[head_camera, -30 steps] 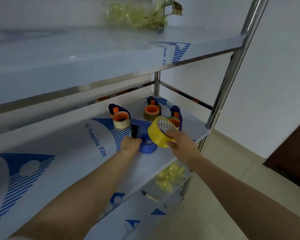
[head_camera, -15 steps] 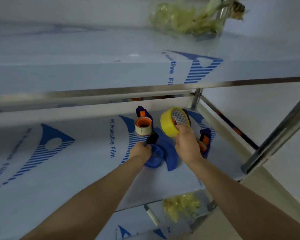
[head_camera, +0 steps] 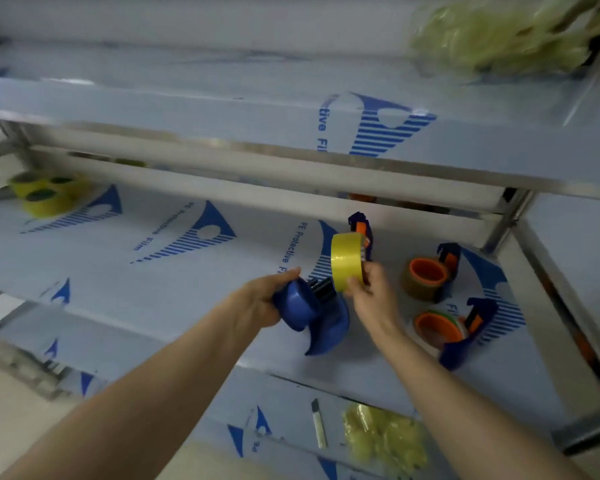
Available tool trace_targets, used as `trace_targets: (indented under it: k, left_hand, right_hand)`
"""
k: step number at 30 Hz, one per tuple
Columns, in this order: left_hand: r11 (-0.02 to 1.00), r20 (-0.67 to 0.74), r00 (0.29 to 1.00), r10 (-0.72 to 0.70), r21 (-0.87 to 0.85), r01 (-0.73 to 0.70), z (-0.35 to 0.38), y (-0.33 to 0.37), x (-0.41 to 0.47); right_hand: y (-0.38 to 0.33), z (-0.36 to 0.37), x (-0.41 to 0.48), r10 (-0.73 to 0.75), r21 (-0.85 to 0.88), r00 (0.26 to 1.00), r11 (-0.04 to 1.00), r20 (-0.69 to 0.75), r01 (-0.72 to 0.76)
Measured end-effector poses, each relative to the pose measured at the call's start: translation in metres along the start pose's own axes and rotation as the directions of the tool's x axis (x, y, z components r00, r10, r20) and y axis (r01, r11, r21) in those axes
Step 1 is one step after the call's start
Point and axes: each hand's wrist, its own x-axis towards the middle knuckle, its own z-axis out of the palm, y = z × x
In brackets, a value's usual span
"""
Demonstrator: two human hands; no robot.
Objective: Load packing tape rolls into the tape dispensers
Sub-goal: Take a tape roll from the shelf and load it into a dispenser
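My left hand grips a blue tape dispenser by its handle, lifted just above the middle shelf. My right hand pinches a yellow tape roll upright, right above the dispenser's black hub. Behind the roll stands another blue dispenser, partly hidden. To the right lie two loaded dispensers, one with a brown roll on an orange core and one nearer the front edge.
Spare yellow tape rolls sit at the shelf's far left. An upper shelf overhangs closely, with crumpled yellowish plastic on it. The lower shelf holds a utility knife and more crumpled plastic. A steel post stands at right.
The view has swung left and down. My left hand has lifted and turned the blue dispenser, and my right hand has brought the yellow roll down close to its hub.
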Motion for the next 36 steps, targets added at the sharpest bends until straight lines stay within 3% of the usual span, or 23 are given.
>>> trace_targets:
  k: [4,8,11,16,22,29,36]
  left_hand:
    - [0.986,-0.079,0.997,0.004,-0.168,-0.018,0.004,-0.017,-0.016]
    - [0.974,-0.053,0.997,0.063,-0.216,-0.073,0.006,-0.024,-0.022]
    - [0.959,0.028,0.978,0.208,-0.204,-0.198,0.001,-0.028,-0.024]
    - [0.932,0.188,0.923,0.336,-0.205,-0.298,-0.006,-0.022,-0.034]
    - [0.902,0.290,0.855,0.431,-0.108,-0.418,-0.004,-0.024,-0.042]
    - [0.852,0.313,0.807,0.501,-0.014,-0.523,-0.001,-0.019,-0.051]
    - [0.818,0.348,0.767,0.540,-0.003,-0.575,0.001,-0.020,-0.060]
  right_hand:
    - [0.009,0.002,-0.011,-0.019,0.060,0.995,0.998,0.100,0.013]
    - [0.001,-0.006,-0.017,-0.038,0.150,0.993,0.988,0.114,0.020]
    - [-0.009,-0.015,-0.021,-0.081,0.236,0.996,0.970,0.049,0.067]
    - [-0.022,-0.022,-0.030,-0.001,0.378,1.000,0.926,0.000,0.001]
    - [-0.031,-0.021,-0.038,-0.024,0.393,0.998,0.919,-0.055,0.043]
    - [-0.034,-0.016,-0.049,-0.082,0.368,0.993,0.924,-0.085,0.108]
    - [-0.042,-0.006,-0.064,-0.092,0.459,0.985,0.876,-0.145,0.150]
